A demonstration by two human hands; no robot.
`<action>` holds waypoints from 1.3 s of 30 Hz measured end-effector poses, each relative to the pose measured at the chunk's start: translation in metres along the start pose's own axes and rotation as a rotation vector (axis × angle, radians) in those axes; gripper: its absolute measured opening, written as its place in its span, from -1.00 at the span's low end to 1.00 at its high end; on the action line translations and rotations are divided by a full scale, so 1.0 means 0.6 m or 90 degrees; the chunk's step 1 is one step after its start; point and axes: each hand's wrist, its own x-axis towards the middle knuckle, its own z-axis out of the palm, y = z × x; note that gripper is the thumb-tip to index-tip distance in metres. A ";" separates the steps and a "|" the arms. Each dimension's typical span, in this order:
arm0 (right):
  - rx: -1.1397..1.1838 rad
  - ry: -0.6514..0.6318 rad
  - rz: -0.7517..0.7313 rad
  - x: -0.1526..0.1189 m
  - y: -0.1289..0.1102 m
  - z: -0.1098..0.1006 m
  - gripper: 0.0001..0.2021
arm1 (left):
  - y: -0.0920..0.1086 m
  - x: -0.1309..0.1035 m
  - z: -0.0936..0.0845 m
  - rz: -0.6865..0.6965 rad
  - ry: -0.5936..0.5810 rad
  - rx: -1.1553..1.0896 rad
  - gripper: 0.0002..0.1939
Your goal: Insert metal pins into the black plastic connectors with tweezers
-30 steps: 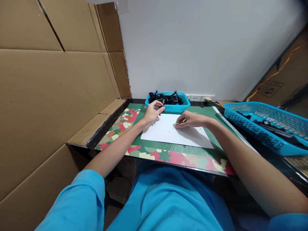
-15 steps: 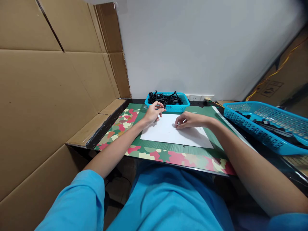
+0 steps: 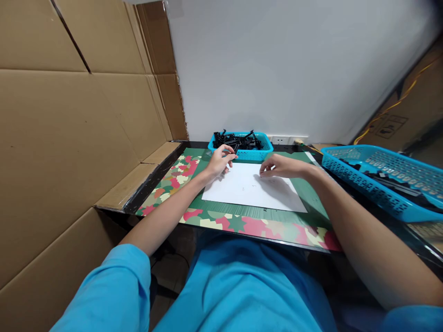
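Observation:
My left hand (image 3: pixel 221 159) hovers over the upper left corner of a white sheet of paper (image 3: pixel 235 196), in front of the near blue basket. Its thumb and fingers are pinched together, with a slim black plastic part (image 3: pixel 236 148) at the tips; the basket's dark contents behind blur its outline. My right hand (image 3: pixel 278 166) is above the right half of the sheet, fingertips pressed together and pointing left. Whatever they hold, if anything, is too small to make out. Tiny specks (image 3: pixel 254 186) lie on the paper between the hands.
A blue basket (image 3: pixel 254 156) heaped with black plastic parts stands against the wall. Another blue basket (image 3: pixel 374 196) with longer black pieces is at the right. The paper rests on a green mat (image 3: pixel 235 210) with a camouflage border. Cardboard (image 3: pixel 86 138) walls the left side.
My right hand has risen off the paper and shifted right, uncovering a small speck on the sheet. The left hand stays almost in place.

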 end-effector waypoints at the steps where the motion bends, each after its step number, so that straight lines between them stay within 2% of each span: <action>1: -0.016 -0.003 0.008 -0.005 0.010 -0.007 -0.58 | -0.001 0.000 0.000 -0.001 0.001 -0.001 -0.86; 7: -0.025 -0.020 0.026 -0.029 0.055 -0.025 -0.55 | -0.011 0.004 -0.002 -0.014 -0.006 -0.001 -0.86; 15: -0.012 -0.040 0.014 -0.019 0.059 -0.008 -0.62 | -0.015 0.001 -0.001 -0.021 -0.034 -0.008 -0.85; 21: -0.008 -0.055 -0.015 -0.019 0.039 -0.002 -0.63 | -0.015 -0.004 0.000 0.049 -0.110 0.047 -0.85; 33: 0.017 -0.044 -0.016 -0.032 0.008 -0.011 -0.73 | -0.016 -0.005 0.003 0.034 -0.142 0.033 -0.68; 36: 0.084 -0.012 -0.013 -0.036 -0.014 -0.012 -0.71 | -0.015 -0.007 0.003 0.031 -0.151 0.033 -0.64; 39: 0.201 0.067 -0.015 -0.034 -0.050 -0.001 -0.67 | -0.012 -0.010 0.005 0.033 -0.154 0.064 -0.64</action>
